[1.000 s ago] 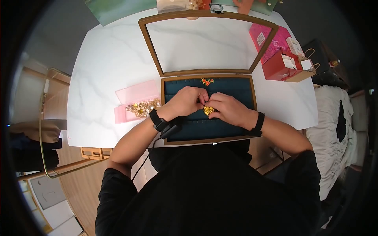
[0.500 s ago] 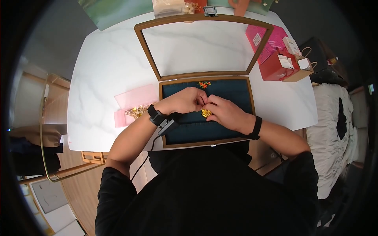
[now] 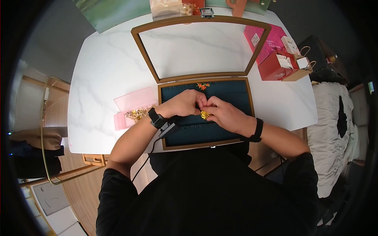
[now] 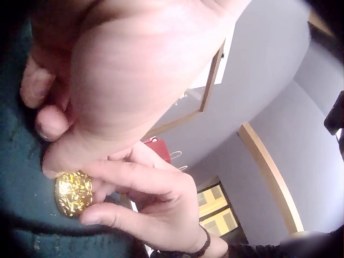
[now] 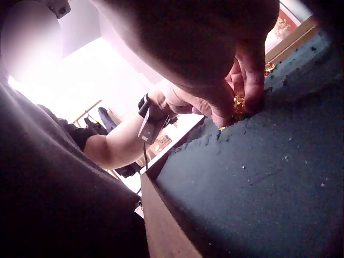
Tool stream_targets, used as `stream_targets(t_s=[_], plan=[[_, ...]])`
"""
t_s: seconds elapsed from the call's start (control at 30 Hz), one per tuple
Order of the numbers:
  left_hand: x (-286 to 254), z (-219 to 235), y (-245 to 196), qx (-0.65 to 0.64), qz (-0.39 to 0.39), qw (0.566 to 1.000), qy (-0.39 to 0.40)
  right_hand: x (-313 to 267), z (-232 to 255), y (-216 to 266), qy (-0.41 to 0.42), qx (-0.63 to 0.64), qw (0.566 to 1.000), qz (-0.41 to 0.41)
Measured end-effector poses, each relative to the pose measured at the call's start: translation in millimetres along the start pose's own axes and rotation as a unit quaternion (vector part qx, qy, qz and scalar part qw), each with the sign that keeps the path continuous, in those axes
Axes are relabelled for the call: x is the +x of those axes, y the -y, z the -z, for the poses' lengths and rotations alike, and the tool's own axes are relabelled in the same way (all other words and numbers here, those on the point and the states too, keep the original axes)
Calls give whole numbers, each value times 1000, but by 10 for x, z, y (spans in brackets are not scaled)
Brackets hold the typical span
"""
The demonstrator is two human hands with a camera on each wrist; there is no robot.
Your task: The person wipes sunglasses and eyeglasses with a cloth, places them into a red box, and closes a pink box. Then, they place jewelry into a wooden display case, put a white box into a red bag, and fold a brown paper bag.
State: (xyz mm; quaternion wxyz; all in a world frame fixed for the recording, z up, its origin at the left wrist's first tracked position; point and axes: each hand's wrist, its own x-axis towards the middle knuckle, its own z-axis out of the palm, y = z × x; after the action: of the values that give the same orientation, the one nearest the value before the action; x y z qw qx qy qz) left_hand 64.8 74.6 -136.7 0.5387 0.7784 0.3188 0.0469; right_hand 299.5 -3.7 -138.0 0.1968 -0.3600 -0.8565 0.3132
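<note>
Over the dark green padded lining (image 3: 224,133) of a wooden display case, both hands meet around a round gold ornament (image 4: 73,194) with a bumpy surface. My right hand (image 3: 232,117) pinches it between thumb and forefinger. The left hand (image 3: 184,104) comes in from the other side, its thumb tip right at the ornament's edge and its other fingers curled toward the lining. I cannot tell whether those fingers hold part of it too. Behind the hands, an orange-red and gold ornament (image 3: 203,86) sits at the back of the lining.
The case's glazed lid (image 3: 154,71) stands raised at the back. To the left is an open pink box (image 3: 119,122) with gold jewellery inside. A red paper bag (image 3: 271,69) and a pink package (image 3: 255,47) stand at the back right of the white table (image 3: 102,70).
The left thumb has come down beside the gold ornament and now shows there. Right hand and ornament keep about the same place, while the whole head view has shifted slightly.
</note>
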Motion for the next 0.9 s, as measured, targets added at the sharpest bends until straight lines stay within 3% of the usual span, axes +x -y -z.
stream_targets(t_s=[0.2,0.4,0.57,0.7,0.8,0.9], plan=[[53,-48,154,-61,22,998,-13,38,66,48,6,19,1000,-18],[124,4,57,14,24,1000,-13,19,18,-2,4,24,1000,-6],[177,97,76,71,-73,995,18,4,22,8,-5,16,1000,-1],[202,155,40,64,-99,992,40,-10,20,18,-6,19,1000,-11],[194,168,19,70,-72,994,51,-13,21,28,-8,18,1000,-7],[190,143,99,91,-129,987,15,-20,18,18,-2,6,1000,-9]])
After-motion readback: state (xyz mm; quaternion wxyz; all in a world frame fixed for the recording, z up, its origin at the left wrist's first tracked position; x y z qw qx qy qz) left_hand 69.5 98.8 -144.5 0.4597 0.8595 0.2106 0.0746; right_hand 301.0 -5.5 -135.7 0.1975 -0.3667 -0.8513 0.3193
